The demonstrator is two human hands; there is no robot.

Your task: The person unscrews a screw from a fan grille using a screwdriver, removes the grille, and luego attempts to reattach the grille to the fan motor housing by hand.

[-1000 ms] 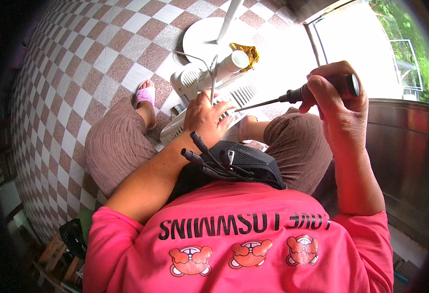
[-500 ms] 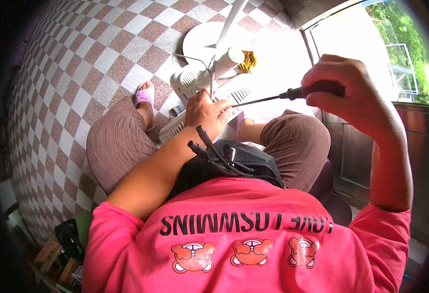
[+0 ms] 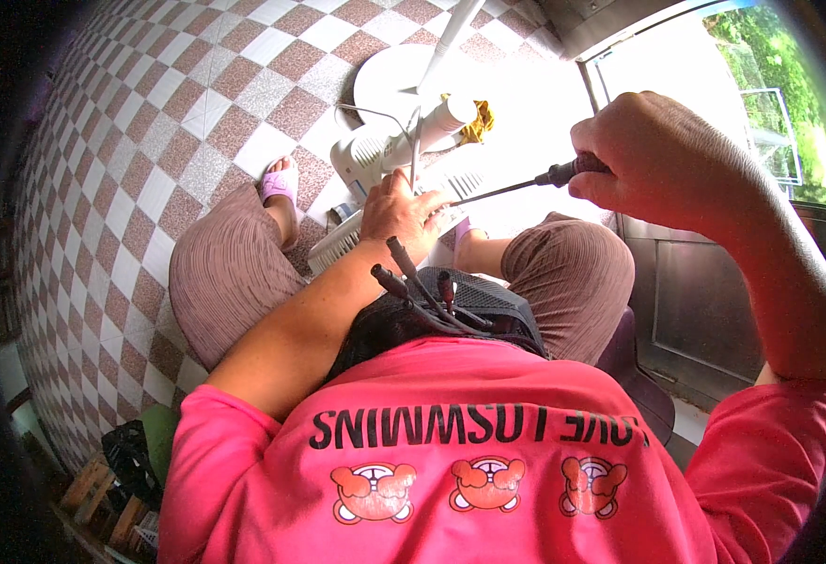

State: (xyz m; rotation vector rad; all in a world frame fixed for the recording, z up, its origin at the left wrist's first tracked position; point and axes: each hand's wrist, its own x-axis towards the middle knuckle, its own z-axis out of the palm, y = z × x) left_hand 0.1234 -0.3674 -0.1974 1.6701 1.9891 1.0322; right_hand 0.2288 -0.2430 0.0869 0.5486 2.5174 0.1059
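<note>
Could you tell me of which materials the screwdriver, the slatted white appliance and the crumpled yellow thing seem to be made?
Screwdriver: shaft likely smooth metal, being thin, straight and grey; handle possibly dark plastic, mostly hidden by the right hand.
White appliance: probably satin moulded plastic, judging by its even slats.
Yellow thing: cloth or thin film, judging by its creases; glare leaves its finish open.

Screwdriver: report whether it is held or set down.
Held: the right hand is closed around the screwdriver at its handle, and its shaft points toward the left hand.
</note>
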